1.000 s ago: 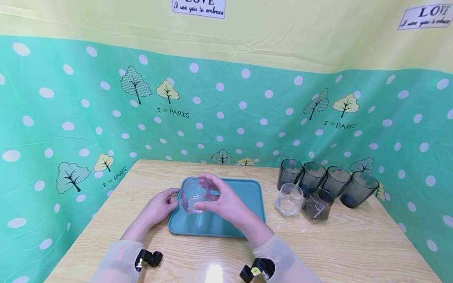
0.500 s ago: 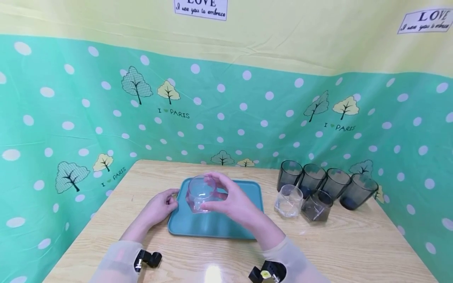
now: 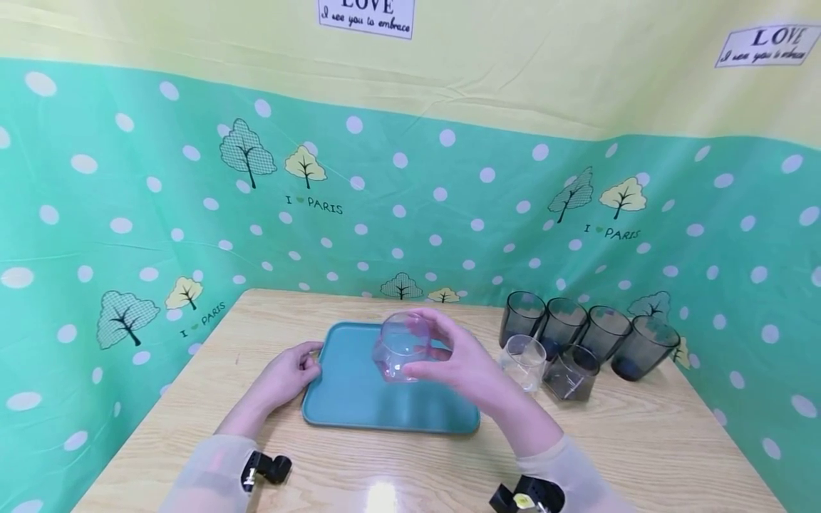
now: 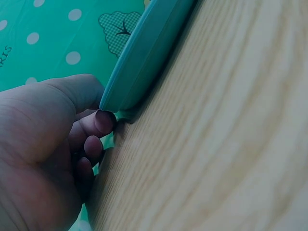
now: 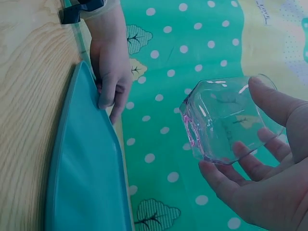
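My right hand (image 3: pixel 458 360) grips a clear pink-tinted glass (image 3: pixel 399 349) with a faceted base, held upright above the blue-green tray (image 3: pixel 340 406). In the right wrist view the thumb lies along one side of the glass (image 5: pixel 221 120) and the fingers reach round the other; nothing shows inside it. At the tray's left edge, my left hand (image 3: pixel 288 377) pinches the rim. The left wrist view has its thumb against the tray's rim (image 4: pixel 130 72), with the other fingers curled below it, close over the table.
Right of the tray on the wooden table (image 3: pixel 609 442) stand a clear glass (image 3: pixel 522 365) and a short dark glass (image 3: pixel 572 374). Several tall smoky glasses (image 3: pixel 603 333) form a row behind them. A patterned cloth (image 3: pixel 410 192) hangs behind the table.
My right hand has carried the pink-tinted glass rightward, from over the tray's left side to over its middle. The left hand has stayed at the tray's left edge.
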Demonstrator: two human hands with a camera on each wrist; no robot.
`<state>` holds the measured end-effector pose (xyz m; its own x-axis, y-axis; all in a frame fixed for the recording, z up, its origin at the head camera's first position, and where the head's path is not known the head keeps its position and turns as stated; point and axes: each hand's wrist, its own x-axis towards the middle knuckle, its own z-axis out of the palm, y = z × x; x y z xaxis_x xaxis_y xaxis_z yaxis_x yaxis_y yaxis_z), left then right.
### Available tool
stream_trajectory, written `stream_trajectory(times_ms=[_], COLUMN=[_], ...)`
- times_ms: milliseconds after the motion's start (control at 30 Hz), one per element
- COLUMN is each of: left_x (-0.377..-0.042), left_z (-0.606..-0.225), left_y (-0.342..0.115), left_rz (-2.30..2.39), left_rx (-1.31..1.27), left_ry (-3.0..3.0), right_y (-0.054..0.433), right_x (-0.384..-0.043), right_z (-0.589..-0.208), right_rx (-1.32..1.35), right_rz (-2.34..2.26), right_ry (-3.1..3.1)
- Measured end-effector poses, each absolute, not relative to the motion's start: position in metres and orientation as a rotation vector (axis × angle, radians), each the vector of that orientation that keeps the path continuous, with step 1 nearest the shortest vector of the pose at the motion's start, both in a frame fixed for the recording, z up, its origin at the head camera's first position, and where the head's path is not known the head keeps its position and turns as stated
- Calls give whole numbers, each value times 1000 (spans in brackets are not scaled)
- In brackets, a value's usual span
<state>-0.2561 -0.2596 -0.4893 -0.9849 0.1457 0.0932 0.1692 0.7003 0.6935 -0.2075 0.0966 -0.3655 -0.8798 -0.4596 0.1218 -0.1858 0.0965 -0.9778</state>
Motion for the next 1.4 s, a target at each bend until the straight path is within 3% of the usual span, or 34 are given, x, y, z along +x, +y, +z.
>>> stream_trajectory(times_ms=[1400], left_x=[-253], left_z=[-484], left_y=[-259], left_rz=[-1161], left_rx=[-266], left_ry=[-2882], right_y=[289], right_x=[-181], right_z=[-359], right_rx=[-496], right_rz=[-1828], right_ry=[2650])
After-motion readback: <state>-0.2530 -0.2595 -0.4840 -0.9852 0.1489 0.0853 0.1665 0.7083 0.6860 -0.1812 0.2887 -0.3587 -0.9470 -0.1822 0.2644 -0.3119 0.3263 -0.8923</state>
